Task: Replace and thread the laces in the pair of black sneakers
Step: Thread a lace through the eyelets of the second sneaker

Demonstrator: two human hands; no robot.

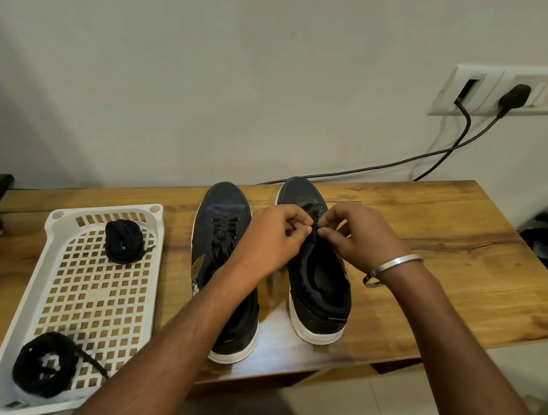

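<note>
Two black sneakers stand side by side near the middle of the table [435, 234], long axes running away from the person, toes toward the wall and heels toward the table's near edge. The left sneaker [224, 235] is laced. Both hands work at the tongue of the right sneaker [318, 281], fingers curled and meeting: the left hand [272, 238] and the right hand [362, 238] each pinch what looks like a bit of black lace [315, 228] at the eyelets, though the fingers hide most of it, so whether it is being pulled out or pushed in cannot be told.

Two coiled black laces lie in the white tray on the left, one at the far end [123, 240] and one at the near end [46, 365].

Likely risks: black lace against black fabric makes an eyelet easy to miss, leaving a skipped or crossed row. A hard tug could slide the unsteadied sneaker. The lace tip could slip from the pinch or fray.
</note>
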